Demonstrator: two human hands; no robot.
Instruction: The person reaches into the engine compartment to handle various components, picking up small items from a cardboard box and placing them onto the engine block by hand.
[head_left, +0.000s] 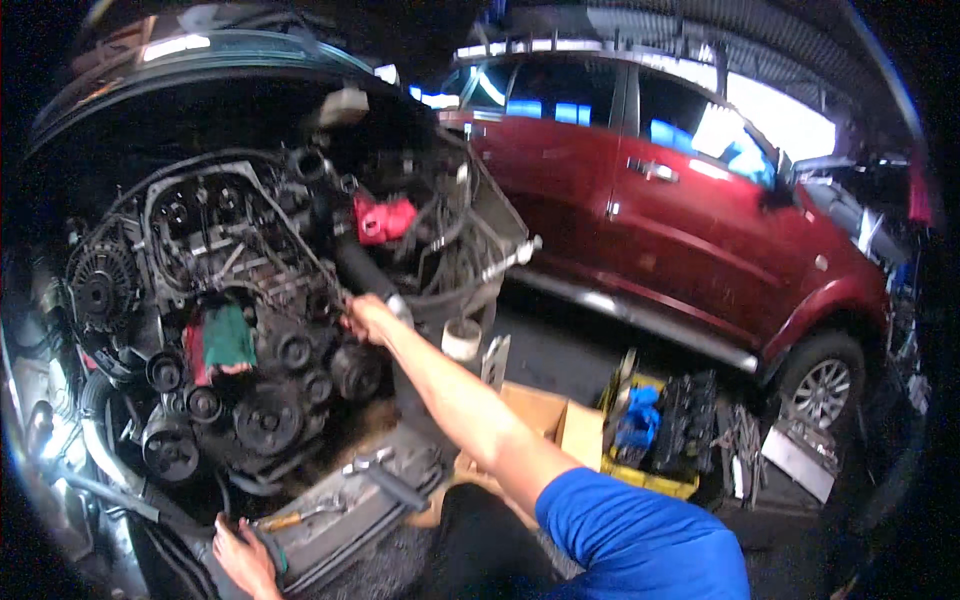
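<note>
My right hand [367, 318] reaches to the right side of the exposed engine [215, 230], fingers closed at its edge around something I cannot make out. My left hand [243, 555] rests low at the front edge of the engine bay, fingers apart. A green and red cloth [225, 340] lies on the engine's front above several pulleys [268, 415]. A pink-red cloth [383, 218] sits behind, on the right of the bay. On the front ledge [340, 530] lie a dark-handled tool [395, 485] and a yellow-handled tool [280, 520].
A red vehicle [700, 240] stands to the right. On the floor are an open cardboard box [575, 430], a yellow crate [620, 470] with dark parts and blue items, and metal pieces [800, 460]. A pale container [460, 340] stands right of my forearm.
</note>
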